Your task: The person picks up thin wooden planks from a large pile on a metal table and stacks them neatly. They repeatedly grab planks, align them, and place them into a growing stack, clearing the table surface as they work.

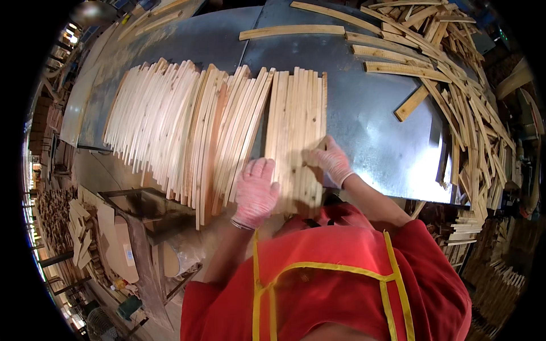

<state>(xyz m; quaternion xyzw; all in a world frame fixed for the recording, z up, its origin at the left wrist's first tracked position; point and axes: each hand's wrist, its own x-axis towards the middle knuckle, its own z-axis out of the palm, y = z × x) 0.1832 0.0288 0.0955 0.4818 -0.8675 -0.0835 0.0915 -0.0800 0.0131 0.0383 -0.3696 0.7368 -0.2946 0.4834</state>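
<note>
Bracing a bundle of slats (298, 113) on the counter (367, 128) between left hand (255, 192), laid flat, and right hand (331, 161), curled at its edge; cannot tell whether gripping. Seems partway, with a row (156, 113) lined up and a jumbled pile (475, 116) unsorted.

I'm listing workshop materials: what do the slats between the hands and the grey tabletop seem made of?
Slats: apparently unvarnished wood, pale with visible knots. Tabletop: probably smooth sheet metal, given its grey sheen and glare; coated board is possible.
</note>
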